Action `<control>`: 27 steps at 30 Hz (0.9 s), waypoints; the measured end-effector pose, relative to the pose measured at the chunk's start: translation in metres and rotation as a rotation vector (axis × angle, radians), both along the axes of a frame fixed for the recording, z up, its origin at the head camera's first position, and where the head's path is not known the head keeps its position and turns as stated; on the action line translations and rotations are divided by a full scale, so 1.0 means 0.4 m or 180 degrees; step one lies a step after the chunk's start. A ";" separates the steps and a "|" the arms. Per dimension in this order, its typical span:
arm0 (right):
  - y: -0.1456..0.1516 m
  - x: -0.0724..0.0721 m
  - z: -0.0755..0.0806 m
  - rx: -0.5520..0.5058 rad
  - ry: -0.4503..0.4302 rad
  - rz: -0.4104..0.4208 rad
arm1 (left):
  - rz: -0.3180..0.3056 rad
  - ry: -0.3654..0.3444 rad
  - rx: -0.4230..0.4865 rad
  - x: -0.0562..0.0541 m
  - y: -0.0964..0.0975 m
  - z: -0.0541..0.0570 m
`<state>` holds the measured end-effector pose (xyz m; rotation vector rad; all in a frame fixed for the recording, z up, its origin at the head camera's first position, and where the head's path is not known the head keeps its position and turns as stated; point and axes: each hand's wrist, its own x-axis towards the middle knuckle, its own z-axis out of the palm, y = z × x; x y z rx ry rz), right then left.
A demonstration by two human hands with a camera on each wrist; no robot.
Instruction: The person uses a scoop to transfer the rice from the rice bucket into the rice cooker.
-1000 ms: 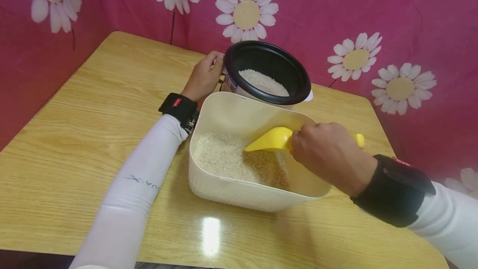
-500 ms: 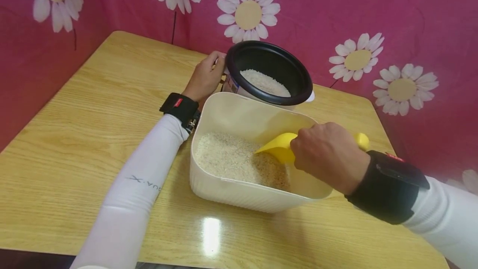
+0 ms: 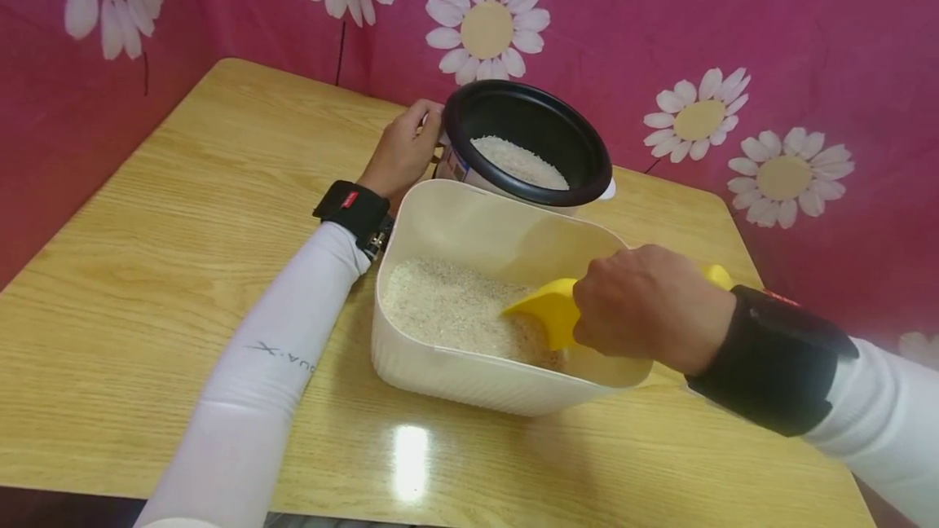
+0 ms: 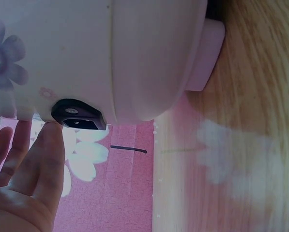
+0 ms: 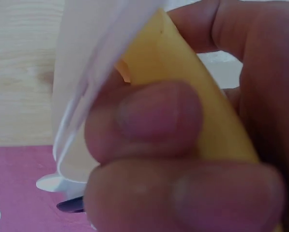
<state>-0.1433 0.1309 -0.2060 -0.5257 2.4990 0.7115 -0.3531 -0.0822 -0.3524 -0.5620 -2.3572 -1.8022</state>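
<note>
My right hand (image 3: 649, 308) grips the handle of a yellow scoop (image 3: 552, 308) inside a cream plastic bin (image 3: 447, 361). The scoop's mouth is sunk partly into the rice (image 3: 447, 304), its tip pointing left. In the right wrist view, curled fingers (image 5: 183, 193) wrap the yellow handle (image 5: 173, 58) beside the bin wall. My left hand (image 3: 403, 149) holds the left side of a rice cooker (image 3: 453, 161) behind the bin. White rice (image 3: 517, 161) lies in the cooker's black pot. In the left wrist view, fingers (image 4: 42, 164) reach the cooker's wall beside a black power socket (image 4: 79, 115).
Bin and cooker stand close together on a wooden table (image 3: 220, 186). A pink cloth with white daisies (image 3: 601, 15) hangs right behind the table and along its sides. A white handle (image 3: 609, 190) juts from the cooker's right side.
My right hand has lowered the scoop and turned it, so its mouth sits deeper in the rice near the bin's right end. The left hand has stayed at the cooker.
</note>
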 end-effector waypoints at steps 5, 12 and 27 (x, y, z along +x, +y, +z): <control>-0.008 -0.014 0.010 -0.0045 -0.0314 -0.0365 | 0.0012 0.0010 -0.0002 -0.003 0.002 -0.001; -0.014 -0.040 0.014 0.0001 -0.0710 -0.0731 | 0.0001 -0.0021 0.0006 -0.001 0.004 0.001; -0.035 -0.076 0.008 -0.0032 -0.1182 -0.0625 | 0.0014 -0.0030 0.0016 -0.003 0.007 -0.002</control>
